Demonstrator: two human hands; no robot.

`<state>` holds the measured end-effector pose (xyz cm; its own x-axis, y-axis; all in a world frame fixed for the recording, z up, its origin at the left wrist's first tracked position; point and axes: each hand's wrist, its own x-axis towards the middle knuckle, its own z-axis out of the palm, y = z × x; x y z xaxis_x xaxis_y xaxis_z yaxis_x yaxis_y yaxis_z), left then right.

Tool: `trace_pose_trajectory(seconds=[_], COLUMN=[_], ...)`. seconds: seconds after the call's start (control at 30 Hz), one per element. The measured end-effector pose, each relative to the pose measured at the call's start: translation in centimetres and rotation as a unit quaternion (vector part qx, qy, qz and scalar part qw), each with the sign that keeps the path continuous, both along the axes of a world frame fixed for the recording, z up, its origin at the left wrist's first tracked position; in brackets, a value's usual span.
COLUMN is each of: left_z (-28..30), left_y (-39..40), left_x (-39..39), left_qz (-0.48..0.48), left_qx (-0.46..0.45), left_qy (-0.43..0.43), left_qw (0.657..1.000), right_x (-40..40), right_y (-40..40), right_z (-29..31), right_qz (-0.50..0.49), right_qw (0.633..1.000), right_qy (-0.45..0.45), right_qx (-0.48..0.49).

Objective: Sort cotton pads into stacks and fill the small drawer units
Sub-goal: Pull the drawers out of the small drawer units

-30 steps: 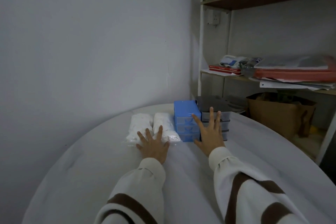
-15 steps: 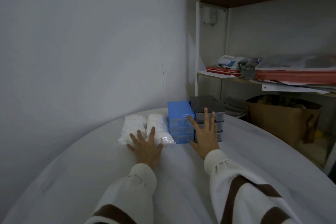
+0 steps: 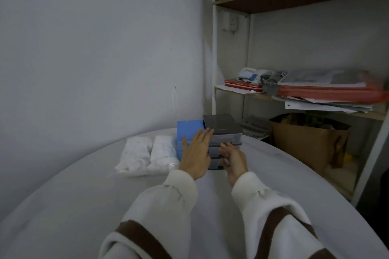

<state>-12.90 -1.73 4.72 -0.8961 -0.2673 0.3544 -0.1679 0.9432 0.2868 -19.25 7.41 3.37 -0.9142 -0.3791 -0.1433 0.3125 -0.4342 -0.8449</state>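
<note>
Head view: on the table (image 3: 84, 206), the left hand (image 3: 195, 153) lies flat with straight fingers against the blue drawers (image 3: 189, 130). Just right, the right hand (image 3: 234, 159) reaches the grey drawers (image 3: 225, 132), fingers loosely curled, holding nothing. Two pad bags (image 3: 147, 153) lie left of the blue drawers.

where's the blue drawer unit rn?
Head view, centre: the blue drawer unit stands on the white table, between the bagged cotton pads and the grey drawer unit, partly behind the left hand.

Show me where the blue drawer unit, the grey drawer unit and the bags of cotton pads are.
blue drawer unit (image 3: 189, 129), head view, its top face
grey drawer unit (image 3: 221, 123), head view, its dark top
bags of cotton pads (image 3: 162, 152), head view, the right-hand bag
</note>
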Motion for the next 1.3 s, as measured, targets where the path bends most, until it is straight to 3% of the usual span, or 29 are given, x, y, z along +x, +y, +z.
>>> trace_pose_trajectory(seconds=[0.23,0.43,0.97,1.3], left_z=[0.5,1.7,3.2,3.0], left_y=[0.1,-0.2,1.0,1.8], left_x=[-0.4,-0.3,-0.6,-0.7], left_qz=[0.034,0.053,0.095,0.121], left_qx=[-0.054,-0.166,-0.264,-0.273], left_qy=[-0.033,-0.087,-0.172,-0.177], left_qw=[0.997,0.981,0.944,0.938], right_x=[-0.5,-0.5,2.1,4.6], right_y=[0.8,1.6,4.5,6.3], right_z=[0.6,0.1,0.1,0.7], right_qz=[0.07,0.097,0.034,-0.011], right_qw=[0.995,0.994,0.997,0.999], right_qy=[-0.024,-0.021,-0.048,-0.044], right_qx=[-0.073,-0.047,0.046,0.0])
